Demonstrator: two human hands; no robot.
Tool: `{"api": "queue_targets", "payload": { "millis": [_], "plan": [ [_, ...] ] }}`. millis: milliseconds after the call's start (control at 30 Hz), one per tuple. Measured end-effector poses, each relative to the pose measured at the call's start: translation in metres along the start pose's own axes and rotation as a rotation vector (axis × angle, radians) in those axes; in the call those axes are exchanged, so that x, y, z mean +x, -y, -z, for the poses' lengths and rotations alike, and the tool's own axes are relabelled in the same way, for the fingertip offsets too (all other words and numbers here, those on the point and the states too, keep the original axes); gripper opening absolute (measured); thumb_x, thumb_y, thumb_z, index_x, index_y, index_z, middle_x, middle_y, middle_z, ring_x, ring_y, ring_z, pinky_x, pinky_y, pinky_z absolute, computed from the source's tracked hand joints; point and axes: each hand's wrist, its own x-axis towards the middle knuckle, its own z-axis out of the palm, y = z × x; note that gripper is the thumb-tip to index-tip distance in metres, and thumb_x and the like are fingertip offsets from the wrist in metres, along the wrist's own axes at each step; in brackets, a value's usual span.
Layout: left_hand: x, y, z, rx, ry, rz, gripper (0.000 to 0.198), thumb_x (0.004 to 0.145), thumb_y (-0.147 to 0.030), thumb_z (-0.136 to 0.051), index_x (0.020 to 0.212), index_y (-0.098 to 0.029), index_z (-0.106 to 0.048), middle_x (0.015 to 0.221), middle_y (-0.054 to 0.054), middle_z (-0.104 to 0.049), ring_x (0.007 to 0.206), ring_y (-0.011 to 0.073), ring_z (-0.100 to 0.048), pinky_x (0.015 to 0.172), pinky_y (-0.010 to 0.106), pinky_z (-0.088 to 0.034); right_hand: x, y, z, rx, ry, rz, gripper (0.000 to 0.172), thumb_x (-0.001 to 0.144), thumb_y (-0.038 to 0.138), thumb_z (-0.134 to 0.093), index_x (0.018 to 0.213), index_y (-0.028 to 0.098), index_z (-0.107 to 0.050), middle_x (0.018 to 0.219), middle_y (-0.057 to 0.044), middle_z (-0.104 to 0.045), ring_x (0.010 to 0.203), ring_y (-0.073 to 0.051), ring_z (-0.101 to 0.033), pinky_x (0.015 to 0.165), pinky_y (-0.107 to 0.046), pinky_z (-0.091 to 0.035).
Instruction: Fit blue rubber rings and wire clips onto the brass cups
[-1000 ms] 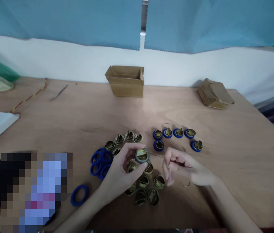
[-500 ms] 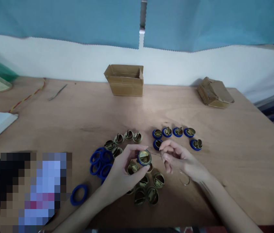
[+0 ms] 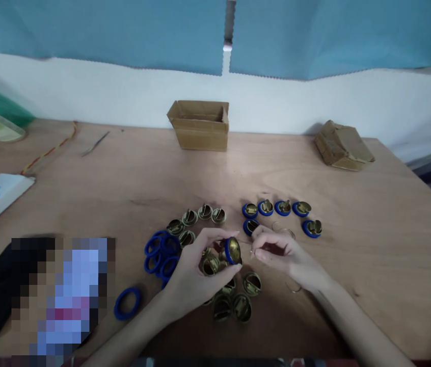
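"Blue and brass-coloured: which piece occupies the middle of the scene?"

"A blue-ringed cap (image 3: 234,250), raised over the table (image 3: 142,171) and tilted, its round face turned to the right."

"How is it gripped?"

"By the left hand (image 3: 195,272), which pinches it by the edge: the thumb at the near side, the fingers at the far side."

"And the right hand (image 3: 291,258)?"

"Just to the right of the cap and apart from it. Thumb and forefinger are pressed together; a small pale speck shows at their tips, too small to identify. A thin wire (image 3: 295,291) lies beneath this hand."

"Which parts surround the hands?"

"Below and beyond the left hand, bare metal caps (image 3: 242,308), some partly hidden by it. To its left, a pile of blue rings (image 3: 163,248), with a single ring (image 3: 117,308) nearer. On the far side of the right hand, six finished-looking caps (image 3: 283,207), each seated in blue."

"And the far edge?"

"An open cardboard box (image 3: 203,136) by the wall; to the right, a crumpled carton (image 3: 343,146)."
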Motion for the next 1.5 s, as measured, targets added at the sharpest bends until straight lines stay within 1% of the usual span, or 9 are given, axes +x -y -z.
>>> {"api": "queue_targets", "payload": {
  "millis": [100, 200, 367, 500, 700, 867, 1133, 1433, 1500],
  "plan": [
    [-0.001, 0.000, 0.000, 0.024, 0.002, -0.022, 0.045, 0.080, -0.012, -0.075, 0.120, -0.026, -0.059, 0.119, 0.007, -0.075, 0.100, 0.0220, -0.075, 0.069, 0.025, -0.063, -0.003, 0.005, 0.003, -0.007, -0.049, -0.043, 0.025, 0.096, 0.041, -0.068, 0.084, 0.019, -0.065, 0.073, 0.004, -0.049, 0.061, -0.008, -0.042, 0.052, -0.020, -0.033],
    [-0.002, 0.001, 0.000, 0.052, 0.007, -0.059, 0.045, 0.080, -0.011, -0.074, 0.120, -0.025, -0.059, 0.120, 0.007, -0.075, 0.102, 0.0220, -0.075, 0.073, 0.027, -0.064, -0.006, 0.004, 0.002, 0.135, -0.004, -0.127, 0.025, 0.101, 0.042, -0.060, 0.090, 0.020, -0.057, 0.058, 0.009, -0.044, 0.045, -0.006, -0.031, 0.042, -0.019, -0.022],
    [-0.003, 0.004, -0.001, 0.113, 0.020, -0.154, 0.045, 0.081, -0.011, -0.074, 0.121, -0.024, -0.057, 0.122, 0.007, -0.073, 0.112, 0.0208, -0.072, 0.095, 0.033, -0.060, -0.004, -0.005, -0.011, 0.352, 0.139, -0.107, 0.030, 0.101, 0.046, -0.058, 0.087, 0.020, -0.052, 0.060, 0.007, -0.054, 0.046, -0.007, -0.044, 0.044, -0.019, -0.033],
    [-0.001, 0.006, -0.001, 0.141, 0.046, -0.282, 0.047, 0.082, -0.011, -0.075, 0.123, -0.022, -0.056, 0.122, 0.010, -0.072, 0.116, 0.0216, -0.070, 0.099, 0.035, -0.058, 0.000, -0.013, -0.024, 0.399, 0.147, -0.098, 0.038, 0.102, 0.052, -0.055, 0.082, 0.020, -0.049, 0.054, 0.009, -0.046, 0.044, -0.006, -0.035, 0.043, -0.019, -0.026],
    [-0.001, 0.005, -0.002, 0.168, 0.062, -0.374, 0.046, 0.083, -0.009, -0.075, 0.123, -0.020, -0.057, 0.118, 0.010, -0.074, 0.112, 0.0200, -0.070, 0.096, 0.033, -0.058, 0.002, -0.016, -0.030, 0.369, 0.106, -0.099, 0.032, 0.101, 0.046, -0.059, 0.084, 0.020, -0.050, 0.057, 0.010, -0.043, 0.048, -0.006, -0.029, 0.046, -0.021, -0.023],
    [-0.004, 0.008, -0.005, 0.202, 0.033, -0.472, 0.046, 0.082, -0.006, -0.075, 0.123, -0.016, -0.057, 0.121, 0.013, -0.072, 0.115, 0.0205, -0.069, 0.097, 0.032, -0.057, 0.000, -0.010, -0.030, 0.299, 0.098, -0.051, 0.030, 0.100, 0.045, -0.060, 0.087, 0.020, -0.050, 0.064, 0.009, -0.042, 0.052, -0.007, -0.031, 0.049, -0.022, -0.024],
    [-0.008, 0.009, -0.008, 0.319, -0.037, -0.577, 0.042, 0.082, -0.003, -0.074, 0.121, -0.013, -0.059, 0.123, 0.017, -0.073, 0.113, 0.0227, -0.071, 0.097, 0.035, -0.059, -0.007, 0.001, -0.035, 0.032, 0.036, 0.078, 0.035, 0.099, 0.050, -0.057, 0.084, 0.020, -0.047, 0.074, 0.004, -0.044, 0.064, -0.011, -0.036, 0.057, -0.024, -0.031],
    [-0.010, 0.010, -0.006, 0.361, -0.059, -0.611, 0.041, 0.082, -0.003, -0.073, 0.120, -0.013, -0.060, 0.125, 0.018, -0.073, 0.113, 0.0244, -0.073, 0.092, 0.035, -0.063, -0.009, -0.003, -0.032, -0.341, -0.037, 0.248, 0.018, 0.101, 0.030, -0.053, 0.085, 0.022, -0.048, 0.075, 0.002, -0.049, 0.067, -0.013, -0.045, 0.061, -0.027, -0.039],
    [-0.010, 0.009, -0.004, 0.368, -0.054, -0.626, 0.041, 0.082, -0.001, -0.072, 0.120, -0.011, -0.060, 0.126, 0.019, -0.073, 0.115, 0.0252, -0.072, 0.092, 0.035, -0.063, -0.008, 0.001, -0.030, -0.395, -0.026, 0.258, 0.015, 0.099, 0.027, -0.057, 0.086, 0.022, -0.051, 0.082, 0.001, -0.053, 0.072, -0.014, -0.051, 0.066, -0.028, -0.043]
  ]
}}
